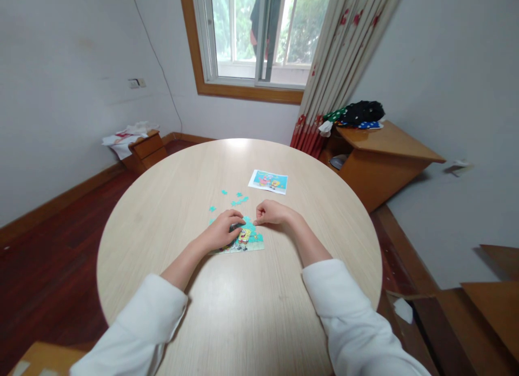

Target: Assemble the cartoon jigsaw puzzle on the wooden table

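A partly assembled jigsaw puzzle with a yellow cartoon figure on a teal ground lies on the round table. My left hand rests over its left part, fingers apart and thumb near the yellow figure, covering some of the pieces. At the puzzle's upper right edge is my right hand, its thumb and forefinger pinched together and the other fingers curled. Whatever sits between those fingertips is too small to make out. Several loose teal puzzle pieces lie beyond my left hand.
Behind the puzzle, a printed reference picture lies on the pale round table. A wooden cabinet piled with clothes stands at the right, beside a curtain. Papers cover a small wooden stand at the left.
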### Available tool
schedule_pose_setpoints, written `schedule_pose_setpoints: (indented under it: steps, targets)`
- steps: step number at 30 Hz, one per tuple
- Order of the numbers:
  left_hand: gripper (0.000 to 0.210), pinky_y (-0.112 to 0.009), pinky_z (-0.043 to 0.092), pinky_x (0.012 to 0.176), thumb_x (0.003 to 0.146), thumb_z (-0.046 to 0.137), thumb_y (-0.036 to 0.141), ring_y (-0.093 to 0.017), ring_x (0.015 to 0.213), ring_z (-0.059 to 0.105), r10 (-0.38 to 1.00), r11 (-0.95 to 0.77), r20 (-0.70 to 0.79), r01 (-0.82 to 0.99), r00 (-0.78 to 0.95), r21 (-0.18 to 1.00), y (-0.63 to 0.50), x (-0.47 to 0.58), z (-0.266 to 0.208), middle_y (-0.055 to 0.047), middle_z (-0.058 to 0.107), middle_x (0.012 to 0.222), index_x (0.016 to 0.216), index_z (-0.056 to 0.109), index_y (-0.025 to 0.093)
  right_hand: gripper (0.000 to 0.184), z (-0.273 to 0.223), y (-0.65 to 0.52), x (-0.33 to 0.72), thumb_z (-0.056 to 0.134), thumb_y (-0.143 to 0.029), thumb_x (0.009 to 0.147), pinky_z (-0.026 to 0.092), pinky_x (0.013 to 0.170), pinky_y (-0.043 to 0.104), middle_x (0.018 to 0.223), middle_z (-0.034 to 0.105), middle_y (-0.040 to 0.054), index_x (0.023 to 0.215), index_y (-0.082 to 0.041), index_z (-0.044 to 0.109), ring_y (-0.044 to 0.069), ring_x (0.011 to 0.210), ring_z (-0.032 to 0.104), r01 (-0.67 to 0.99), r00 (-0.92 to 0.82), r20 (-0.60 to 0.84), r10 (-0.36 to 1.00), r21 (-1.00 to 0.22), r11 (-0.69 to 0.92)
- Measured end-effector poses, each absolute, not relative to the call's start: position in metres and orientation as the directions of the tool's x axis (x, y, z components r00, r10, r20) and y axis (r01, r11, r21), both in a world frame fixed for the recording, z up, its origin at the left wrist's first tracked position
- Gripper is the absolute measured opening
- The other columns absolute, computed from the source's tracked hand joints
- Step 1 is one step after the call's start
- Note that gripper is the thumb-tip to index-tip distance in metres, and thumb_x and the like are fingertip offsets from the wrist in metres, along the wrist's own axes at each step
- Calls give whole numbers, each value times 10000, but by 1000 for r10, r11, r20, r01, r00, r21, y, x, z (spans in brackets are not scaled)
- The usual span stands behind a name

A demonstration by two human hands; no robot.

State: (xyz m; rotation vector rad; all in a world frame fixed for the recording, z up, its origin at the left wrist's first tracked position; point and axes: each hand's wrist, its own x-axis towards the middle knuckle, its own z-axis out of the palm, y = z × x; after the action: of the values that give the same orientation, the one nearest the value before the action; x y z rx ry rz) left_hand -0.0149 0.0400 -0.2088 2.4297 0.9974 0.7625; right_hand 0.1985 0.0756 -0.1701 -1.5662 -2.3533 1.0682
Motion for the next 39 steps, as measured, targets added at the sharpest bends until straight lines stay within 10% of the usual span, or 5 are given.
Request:
schedule_pose_setpoints:
  steps: [8,14,23,30,39]
  targets:
    - [193,-355,449,915,801,490,181,-193,994,569,751,-647,344,524,564,553,40,-14,-204,-87,600,1045,900,656,178,339,-176,72,191,618,-439,699,232,512,229,493,400,-55,552,-163,488,84,520,352,702,-399,-111,910,-676,225]
    - [177,-330,475,795,791,464,191,-181,822,595,876,-442,444,688,190,576,58,-37,-203,-69,615,877,813,638,162,280,-195,75,173,529,-369,779,266,544,224,546,451,-33,587,-166,508,100,549,383,623,-135,193,972,-746,235]
    - [221,-317,478,765,743,461,162,-196,783,618,941,-166,329,742,-77,649,89,-76,-223,-72,692,834,775,680,158,192,-207,76,165,494,-183,838,381,836,323,932,647,75,933,-170,661,185,913,530,606,-339,405,849,-596,526]
    - [273,-313,478,820,748,431,130,-200,860,641,955,-215,296,711,10,669,93,-78,-228,-89,714,893,808,697,139,365,-204,72,157,410,-145,879,242,1007,457,1301,557,66,1193,-227,575,225,1274,399,618,-544,282,790,-502,605]
    - [209,-297,481,702,733,527,209,-173,721,618,962,-253,260,631,83,734,92,-85,-229,-63,704,825,847,692,150,297,-197,70,161,399,-130,888,251,888,412,1119,669,73,1029,-205,649,206,1073,553,692,-464,245,851,-499,521]
